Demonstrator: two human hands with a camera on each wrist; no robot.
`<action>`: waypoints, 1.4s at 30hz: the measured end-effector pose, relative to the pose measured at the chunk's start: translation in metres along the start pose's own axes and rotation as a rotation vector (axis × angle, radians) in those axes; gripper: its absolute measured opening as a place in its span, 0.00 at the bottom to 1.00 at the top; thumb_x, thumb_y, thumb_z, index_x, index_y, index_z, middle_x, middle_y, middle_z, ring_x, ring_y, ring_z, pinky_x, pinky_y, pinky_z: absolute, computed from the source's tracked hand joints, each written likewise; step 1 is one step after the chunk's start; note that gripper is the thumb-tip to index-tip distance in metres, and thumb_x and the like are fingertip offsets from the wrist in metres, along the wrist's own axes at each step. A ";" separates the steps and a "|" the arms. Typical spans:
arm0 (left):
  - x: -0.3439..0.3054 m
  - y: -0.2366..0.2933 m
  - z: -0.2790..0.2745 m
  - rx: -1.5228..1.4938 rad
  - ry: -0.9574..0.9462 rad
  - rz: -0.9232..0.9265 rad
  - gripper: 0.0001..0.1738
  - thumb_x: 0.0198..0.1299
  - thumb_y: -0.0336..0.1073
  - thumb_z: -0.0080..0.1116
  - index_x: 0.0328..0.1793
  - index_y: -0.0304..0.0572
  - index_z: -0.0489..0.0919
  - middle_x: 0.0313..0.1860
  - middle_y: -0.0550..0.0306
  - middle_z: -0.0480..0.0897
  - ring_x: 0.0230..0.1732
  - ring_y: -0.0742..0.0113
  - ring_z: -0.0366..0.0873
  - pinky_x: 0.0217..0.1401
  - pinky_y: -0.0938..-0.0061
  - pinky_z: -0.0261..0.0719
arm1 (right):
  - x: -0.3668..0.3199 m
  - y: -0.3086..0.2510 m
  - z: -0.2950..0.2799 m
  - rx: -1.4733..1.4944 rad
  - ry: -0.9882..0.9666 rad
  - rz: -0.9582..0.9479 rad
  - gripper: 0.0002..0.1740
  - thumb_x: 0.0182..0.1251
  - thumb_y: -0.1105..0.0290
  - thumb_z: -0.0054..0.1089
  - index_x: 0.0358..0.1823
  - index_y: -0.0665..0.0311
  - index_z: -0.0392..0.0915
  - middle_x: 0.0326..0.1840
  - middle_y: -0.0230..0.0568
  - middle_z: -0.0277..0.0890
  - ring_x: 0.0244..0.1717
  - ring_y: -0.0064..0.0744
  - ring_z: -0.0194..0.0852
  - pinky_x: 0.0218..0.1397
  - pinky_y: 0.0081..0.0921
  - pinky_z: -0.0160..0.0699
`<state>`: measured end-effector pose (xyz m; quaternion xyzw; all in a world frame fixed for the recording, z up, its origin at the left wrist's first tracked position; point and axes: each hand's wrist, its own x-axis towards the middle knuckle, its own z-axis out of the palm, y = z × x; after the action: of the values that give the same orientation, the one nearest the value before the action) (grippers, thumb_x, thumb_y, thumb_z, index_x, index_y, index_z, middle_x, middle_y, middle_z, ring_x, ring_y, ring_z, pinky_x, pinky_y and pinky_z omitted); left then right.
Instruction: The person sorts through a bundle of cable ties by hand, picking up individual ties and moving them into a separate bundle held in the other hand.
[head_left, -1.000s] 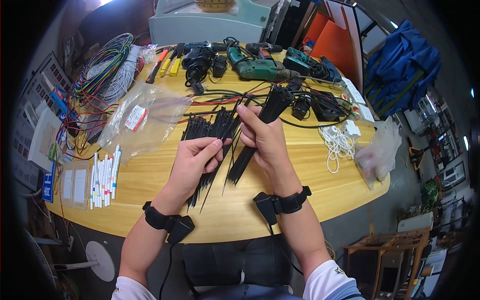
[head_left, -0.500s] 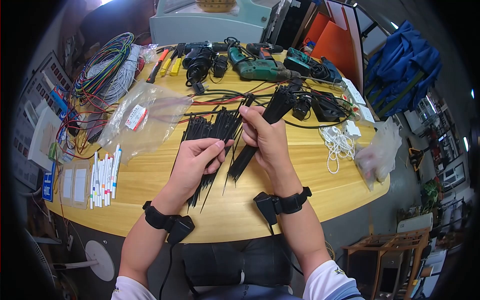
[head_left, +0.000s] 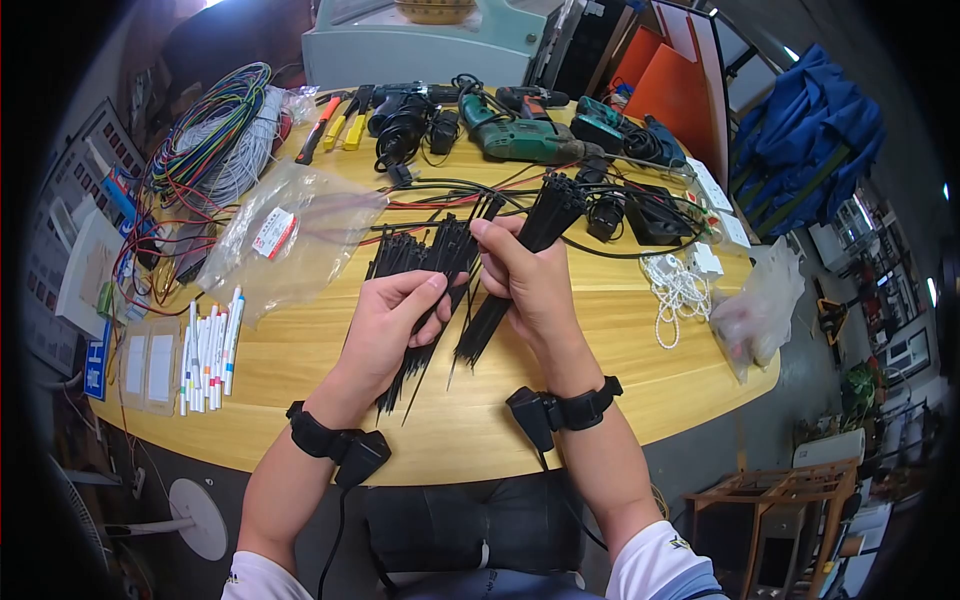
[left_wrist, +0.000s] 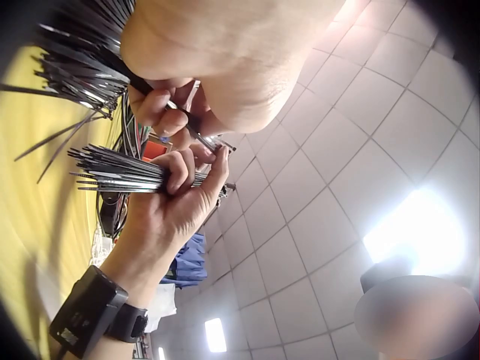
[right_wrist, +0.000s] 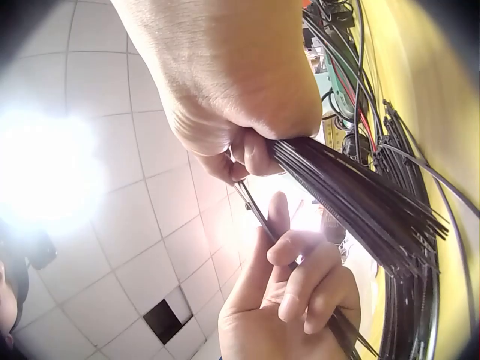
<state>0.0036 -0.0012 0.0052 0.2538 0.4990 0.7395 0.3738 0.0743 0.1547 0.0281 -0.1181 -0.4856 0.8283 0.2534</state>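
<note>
In the head view the right hand (head_left: 528,282) grips a thick bundle of black cable ties (head_left: 487,330), heads up and tails toward the table's front edge. Its thumb and forefinger pinch the upper part of a few ties that run down to the left hand (head_left: 392,325). Curled fingers of the left hand hold these few ties lower down. Beneath and beside the left hand lies a loose pile of black cable ties (head_left: 398,247). The right wrist view shows the left hand (right_wrist: 296,300) below the right, with thin ties between the two.
A clear plastic bag (head_left: 320,215) and marker pens (head_left: 210,350) lie to the left, with coiled wires (head_left: 215,130) behind. Power drills (head_left: 525,140) and pliers stand along the back. On the right are a white beaded cord (head_left: 672,290), power strips and a plastic bag (head_left: 758,310).
The right thumb and forefinger have shifted slightly left and down, nearer the left hand. Both hands keep their hold on the ties.
</note>
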 end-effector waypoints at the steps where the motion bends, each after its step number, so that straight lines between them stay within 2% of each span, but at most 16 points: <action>1: 0.000 0.000 0.000 -0.002 -0.001 0.000 0.17 0.72 0.37 0.52 0.55 0.27 0.80 0.27 0.64 0.78 0.19 0.82 0.64 0.23 0.86 0.60 | 0.000 0.000 0.000 -0.003 0.002 0.000 0.09 0.62 0.73 0.69 0.30 0.68 0.77 0.16 0.22 0.63 0.13 0.10 0.51 0.16 0.15 0.44; 16: 0.000 -0.001 -0.001 0.055 -0.002 0.015 0.16 0.72 0.36 0.53 0.53 0.27 0.81 0.27 0.65 0.77 0.20 0.83 0.64 0.23 0.86 0.60 | 0.000 -0.002 0.001 -0.095 -0.003 0.004 0.10 0.67 0.70 0.66 0.30 0.63 0.74 0.17 0.20 0.58 0.13 0.10 0.48 0.16 0.16 0.41; 22: -0.002 0.001 0.001 0.042 -0.022 -0.002 0.14 0.72 0.33 0.52 0.50 0.27 0.83 0.26 0.65 0.77 0.20 0.84 0.63 0.23 0.87 0.59 | -0.001 -0.004 0.002 -0.103 0.005 0.034 0.13 0.66 0.71 0.65 0.25 0.60 0.72 0.16 0.19 0.56 0.13 0.10 0.47 0.16 0.17 0.41; 25: -0.002 0.001 0.000 0.010 -0.037 -0.012 0.15 0.73 0.34 0.51 0.51 0.27 0.82 0.27 0.62 0.79 0.18 0.82 0.67 0.21 0.86 0.62 | -0.001 -0.005 0.003 -0.106 0.013 0.018 0.14 0.66 0.72 0.65 0.22 0.59 0.71 0.16 0.18 0.54 0.13 0.11 0.47 0.16 0.17 0.41; 28: -0.001 0.000 0.000 -0.046 -0.047 -0.007 0.17 0.74 0.36 0.49 0.53 0.27 0.80 0.29 0.56 0.82 0.18 0.77 0.74 0.19 0.85 0.67 | -0.001 -0.003 0.002 -0.118 0.004 0.011 0.14 0.65 0.71 0.65 0.22 0.59 0.71 0.16 0.19 0.56 0.13 0.11 0.47 0.16 0.16 0.41; 31: 0.000 -0.002 -0.003 -0.096 -0.018 -0.007 0.18 0.75 0.39 0.47 0.54 0.28 0.78 0.30 0.50 0.84 0.19 0.71 0.79 0.17 0.83 0.71 | 0.000 0.002 -0.002 -0.141 -0.024 0.056 0.10 0.61 0.70 0.70 0.28 0.66 0.79 0.17 0.24 0.67 0.13 0.11 0.56 0.16 0.15 0.48; 34: 0.000 0.000 0.000 -0.083 0.058 0.015 0.20 0.76 0.43 0.46 0.52 0.29 0.78 0.29 0.48 0.84 0.17 0.70 0.79 0.16 0.82 0.71 | -0.002 0.007 0.002 -0.187 -0.072 0.109 0.10 0.61 0.69 0.71 0.28 0.67 0.80 0.18 0.25 0.69 0.13 0.11 0.58 0.16 0.15 0.49; 42: -0.001 0.001 -0.001 -0.022 0.054 0.030 0.24 0.77 0.49 0.44 0.47 0.30 0.78 0.25 0.51 0.83 0.14 0.73 0.76 0.13 0.85 0.67 | -0.006 0.004 0.006 -0.278 -0.096 0.146 0.10 0.59 0.68 0.72 0.28 0.66 0.80 0.18 0.27 0.72 0.13 0.13 0.60 0.16 0.15 0.51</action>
<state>0.0031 -0.0024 0.0059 0.2371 0.4969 0.7570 0.3519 0.0755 0.1461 0.0276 -0.1473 -0.5972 0.7740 0.1504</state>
